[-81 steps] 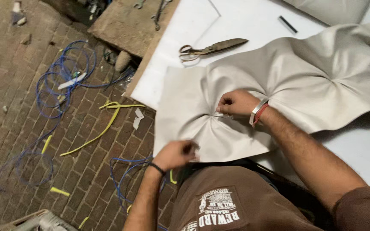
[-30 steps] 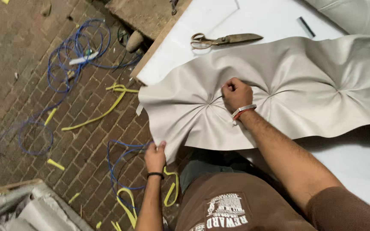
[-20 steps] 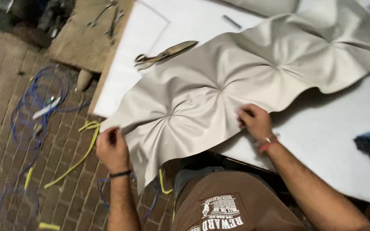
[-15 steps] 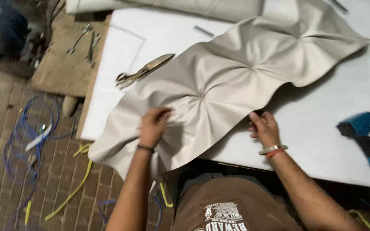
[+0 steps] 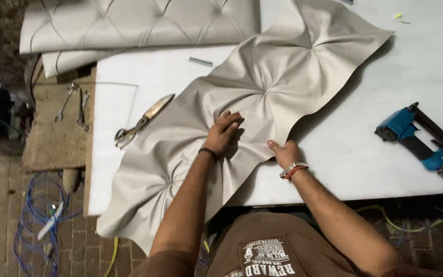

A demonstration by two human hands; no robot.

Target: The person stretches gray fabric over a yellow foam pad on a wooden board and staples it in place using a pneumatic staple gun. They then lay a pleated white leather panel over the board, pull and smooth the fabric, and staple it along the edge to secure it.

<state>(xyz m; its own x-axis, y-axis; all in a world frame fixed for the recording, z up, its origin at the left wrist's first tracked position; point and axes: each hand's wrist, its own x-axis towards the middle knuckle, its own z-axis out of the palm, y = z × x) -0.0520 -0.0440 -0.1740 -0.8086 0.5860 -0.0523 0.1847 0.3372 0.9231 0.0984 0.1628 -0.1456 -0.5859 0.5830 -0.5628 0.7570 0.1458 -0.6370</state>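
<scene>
Beige tufted fabric sheet (image 5: pixel 283 77), puckered folds, left hand (image 5: pixel 222 132) fingers flat on it, right hand (image 5: pixel 284 153) fingers pinching its edge

The beige pleated leather sheet (image 5: pixel 262 102) lies across the white worktable (image 5: pixel 365 143), scissors (image 5: pixel 142 121) at its left edge, blue staple gun (image 5: pixel 416 136) right, what looks like tufted panels (image 5: pixel 139 23) behind.

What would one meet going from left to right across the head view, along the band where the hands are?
Blue cable coil on the brick floor → scissors → left hand → right hand → blue staple gun.
</scene>
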